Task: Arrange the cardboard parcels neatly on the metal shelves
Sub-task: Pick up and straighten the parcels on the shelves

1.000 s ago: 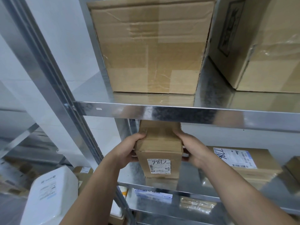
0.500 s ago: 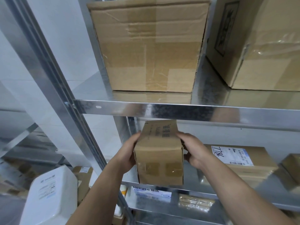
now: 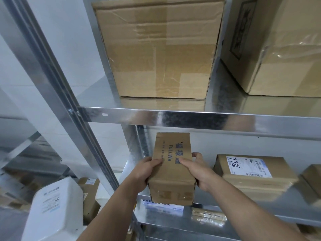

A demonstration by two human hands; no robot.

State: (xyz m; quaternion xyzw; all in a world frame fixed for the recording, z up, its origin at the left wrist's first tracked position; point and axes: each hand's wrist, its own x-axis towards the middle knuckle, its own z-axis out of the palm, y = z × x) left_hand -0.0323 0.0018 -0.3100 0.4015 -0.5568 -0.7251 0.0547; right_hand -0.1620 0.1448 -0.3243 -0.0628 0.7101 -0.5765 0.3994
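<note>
A small brown cardboard parcel (image 3: 172, 171) with blue print on its top face sits at the left end of the middle metal shelf (image 3: 278, 211). My left hand (image 3: 144, 173) grips its left side, thumb on top. My right hand (image 3: 199, 169) grips its right side, thumb on the printed face. A flat parcel (image 3: 251, 174) with a white label marked 7786 lies to the right on the same shelf. Two large cardboard boxes, one (image 3: 159, 47) at left and one (image 3: 278, 46) at right, stand on the upper shelf (image 3: 191, 117).
The shelf's upright post (image 3: 57, 94) runs diagonally at left. A white plastic container (image 3: 55, 207) and more boxes (image 3: 90, 193) sit low at left. Another parcel (image 3: 312, 180) shows at the right edge. Packages lie on the shelf below (image 3: 208, 218).
The small parcel has been tipped over: its labelled face went out of view and the printed face now points up. Both hands shifted to keep hold of its sides.
</note>
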